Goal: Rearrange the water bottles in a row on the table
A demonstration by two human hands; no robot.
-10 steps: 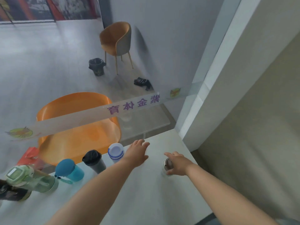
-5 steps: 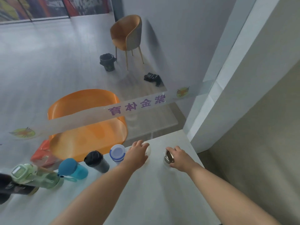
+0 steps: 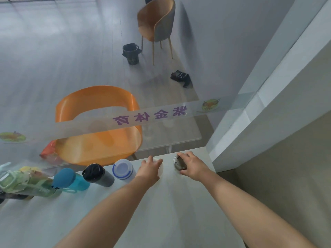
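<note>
Several bottles stand in a row along the far edge of the pale table (image 3: 161,208): a green one (image 3: 26,183), a blue one (image 3: 69,179), a black one (image 3: 97,174) and a white one with a blue ring (image 3: 123,170). My left hand (image 3: 149,169) covers a white bottle (image 3: 160,162), fingers curled over its top. My right hand (image 3: 190,165) grips a bottle with a silver lid (image 3: 178,162) near the table's far right corner.
A glass partition (image 3: 107,68) rises right behind the bottles, with an orange chair (image 3: 96,126) beyond it. A wall (image 3: 286,122) bounds the table on the right. A dark object (image 3: 3,197) sits at the far left edge.
Both hands have reached farther toward the far edge and come down onto the two rightmost bottles. The view has shifted closer to the table.
</note>
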